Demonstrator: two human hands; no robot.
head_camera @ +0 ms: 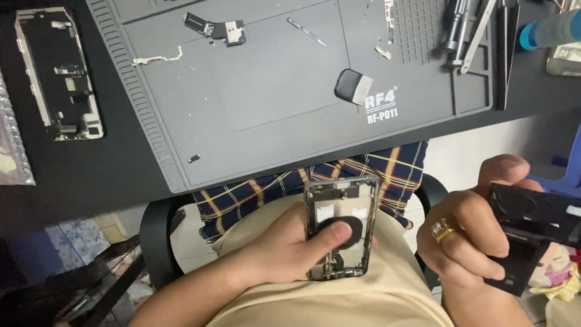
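My left hand (284, 245) grips an opened phone housing (348, 200) over my lap, its inside facing up, with my thumb lying across a round black coil in its middle. My right hand (466, 233), a gold ring on one finger, holds a flat black part (535, 221) out to the right, below the table edge. Both hands are well below the grey repair mat (266, 103).
On the grey mat lie a small black board part (216, 28), thin metal brackets (158, 59), a black-and-silver tab (353, 86) and tweezers (469, 30) at the back right. A stripped phone frame (57, 72) rests on the black table at the left. A blue-capped bottle (554, 27) is far right.
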